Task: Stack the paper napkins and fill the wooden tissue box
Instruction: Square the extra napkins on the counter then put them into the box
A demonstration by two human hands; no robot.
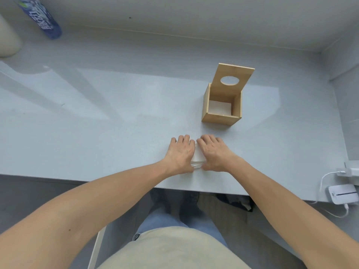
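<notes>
Two hands pressed around a stack of napkins at the table's near edge.

The grey table (97, 123) fills most of the frame. Both forearms reach in from the bottom corners, meeting at lower centre. The wooden box (221, 105) stands right of centre, its lid (232, 78) with a round hole tipped up, white paper lying inside. The left hand (180, 154) and right hand (212, 152), palms down and fingers spread, grip the napkin stack (197, 158) from either side, thumbs at its near edge. A blue bottle (41, 18) lies upper left; a white device (342, 195) sits lower right.
</notes>
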